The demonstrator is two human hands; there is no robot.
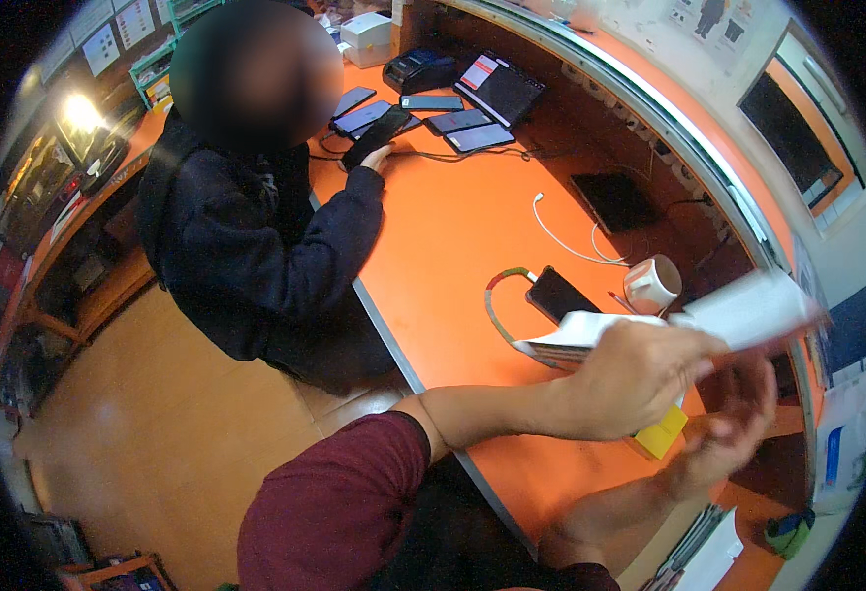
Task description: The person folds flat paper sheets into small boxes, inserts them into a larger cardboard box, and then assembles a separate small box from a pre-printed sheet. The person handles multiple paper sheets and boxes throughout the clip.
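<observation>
My left hand [640, 379] reaches across the orange table with its fingers closed on a white, paper-like thing [748, 310], blurred by motion. Below and to the right is my right hand [728, 424], also blurred, its fingers curved and apart with nothing seen in them. Partly hidden behind my left hand is a white item with dark stripes along its edge [576, 330]; I cannot tell whether it is joined to the held thing. A yellow block [661, 433] lies under my left wrist. Just beyond are a black phone [561, 294] on a cable and a white mug [652, 284].
At the far left of the orange table [443, 227] a person in a dark hoodie [265, 256] holds a phone [376, 138]. Several phones, a tablet [502, 89] and a black device [420, 71] lie beyond. A white cable [580, 251] curls mid-table. Papers [699, 557] stand at lower right.
</observation>
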